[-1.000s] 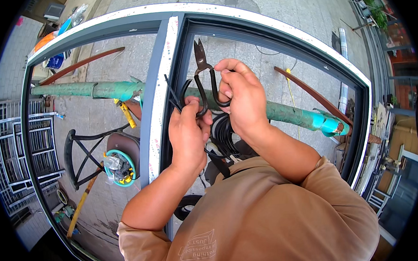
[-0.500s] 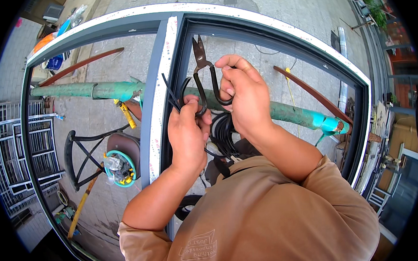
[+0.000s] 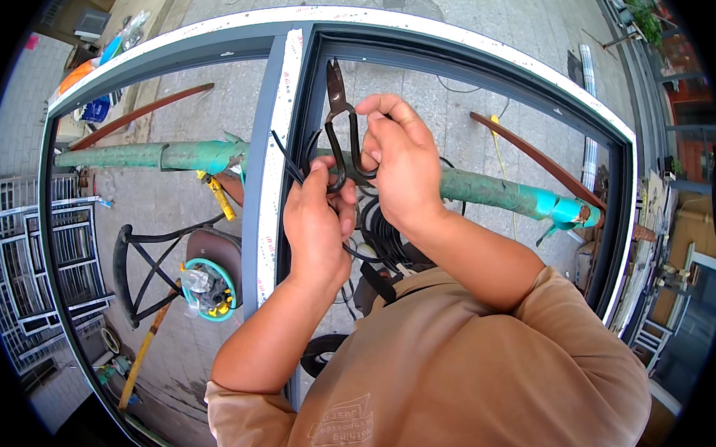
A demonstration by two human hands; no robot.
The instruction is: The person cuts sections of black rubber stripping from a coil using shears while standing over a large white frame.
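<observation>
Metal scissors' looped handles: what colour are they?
Black looped handles; they show best in the head view.

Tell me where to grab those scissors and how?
Probably best to grip the scissors by their two dark handles, coming from the near side, where the person's body is. The pointed blades aim away from there, and the handles bow out into curves fingers can wrap around. The left hand and right hand are at those handles now.

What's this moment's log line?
left hand: black-handled metal shears, thin black strip | right hand: same shears | blades: nearly closed
</observation>
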